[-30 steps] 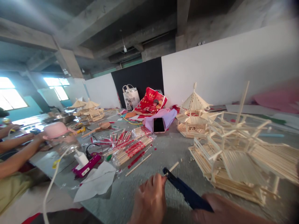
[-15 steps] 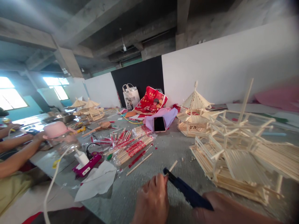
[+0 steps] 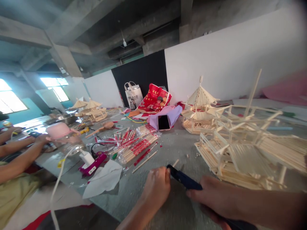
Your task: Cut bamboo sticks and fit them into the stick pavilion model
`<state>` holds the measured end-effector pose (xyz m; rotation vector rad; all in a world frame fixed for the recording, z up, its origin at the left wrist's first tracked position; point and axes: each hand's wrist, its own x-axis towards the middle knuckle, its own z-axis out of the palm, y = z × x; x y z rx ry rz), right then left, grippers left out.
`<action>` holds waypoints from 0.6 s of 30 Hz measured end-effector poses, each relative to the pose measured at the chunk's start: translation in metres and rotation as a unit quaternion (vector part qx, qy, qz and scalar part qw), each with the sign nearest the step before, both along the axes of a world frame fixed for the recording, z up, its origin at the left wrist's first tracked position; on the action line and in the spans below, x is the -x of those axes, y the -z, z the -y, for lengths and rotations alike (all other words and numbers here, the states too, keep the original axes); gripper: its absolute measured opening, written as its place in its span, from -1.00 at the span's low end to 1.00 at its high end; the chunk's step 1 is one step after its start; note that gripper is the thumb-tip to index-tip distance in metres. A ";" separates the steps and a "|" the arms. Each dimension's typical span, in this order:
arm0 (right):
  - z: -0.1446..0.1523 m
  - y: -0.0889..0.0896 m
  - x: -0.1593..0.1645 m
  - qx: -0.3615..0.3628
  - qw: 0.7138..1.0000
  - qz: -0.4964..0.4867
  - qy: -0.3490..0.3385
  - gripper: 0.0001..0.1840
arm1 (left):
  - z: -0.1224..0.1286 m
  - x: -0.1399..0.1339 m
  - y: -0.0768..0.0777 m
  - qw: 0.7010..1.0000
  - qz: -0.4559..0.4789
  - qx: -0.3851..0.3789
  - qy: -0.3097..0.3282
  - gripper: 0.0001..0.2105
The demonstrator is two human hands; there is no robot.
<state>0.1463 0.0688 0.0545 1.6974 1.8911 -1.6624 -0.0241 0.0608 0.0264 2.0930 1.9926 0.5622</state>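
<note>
Closest, right hand: in front of the open-topped stick pavilion, fingers closed round a dark blue plier-like tool, no slack showing in the grip.
Left hand: left of the pavilion, curled nearly into a fist right beside the tool's tip, apparently pinching a thin wooden stick.
Thin stick: left of the pavilion, poking out past the tool's tip, just above or on the tabletop; cannot tell which.
Just shifted: compared with half a second ago, more right forearm in view, a dark handle end now showing below the wrist, less stick visible beyond the tip. Probably a reset of the grip, with tool and stick kept together; partly perhaps only the tilt of the head.
Hard to make out: the tool's jaws against the stick, too dark and blurred to read as parted or closed; also the left fingertips, turned away, and most of the handles, covered by the right hand.
Loose chopstick: farther left of the pavilion, lying alone near the red-wrapped chopstick packs.
Cut off: the pavilion's right-hand roof, running out at the picture's edge.
Pointed-roof pavilion: behind the open-topped one and to its left, lower tier partly hidden by it.
Smartphone: beyond the chopstick packs, well left of the open-topped pavilion, screen dark.
</note>
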 end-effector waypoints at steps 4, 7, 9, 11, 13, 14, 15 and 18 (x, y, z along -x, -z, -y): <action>-0.001 -0.011 0.003 0.068 0.997 0.003 0.033 -0.39 | -0.003 0.002 -0.002 0.996 0.083 0.032 -0.005 -0.62; -0.001 -0.019 0.003 0.101 0.992 -0.005 0.071 -0.53 | -0.006 0.004 -0.004 0.991 0.123 0.056 -0.005 -0.62; -0.003 -0.022 0.002 0.129 0.990 -0.006 0.063 -0.55 | -0.009 0.005 -0.003 0.982 0.165 0.090 -0.011 -0.62; -0.005 -0.025 0.001 0.151 0.987 -0.009 0.051 -0.57 | -0.012 0.006 -0.001 0.965 0.221 0.140 -0.022 -0.62; -0.006 -0.028 0.001 0.137 0.990 -0.003 0.043 -0.63 | -0.014 0.006 0.000 0.937 0.286 0.197 -0.034 -0.64; -0.006 -0.029 0.001 0.119 0.992 0.006 0.040 -0.67 | -0.015 0.007 0.001 0.920 0.319 0.223 -0.039 -0.66; -0.006 -0.030 0.001 0.102 0.994 0.015 0.037 -0.69 | -0.016 0.007 0.001 0.903 0.350 0.245 -0.041 -0.67; -0.005 -0.031 0.000 0.068 0.997 0.023 0.032 -0.72 | -0.016 0.007 0.001 0.859 0.425 0.281 -0.041 -0.69</action>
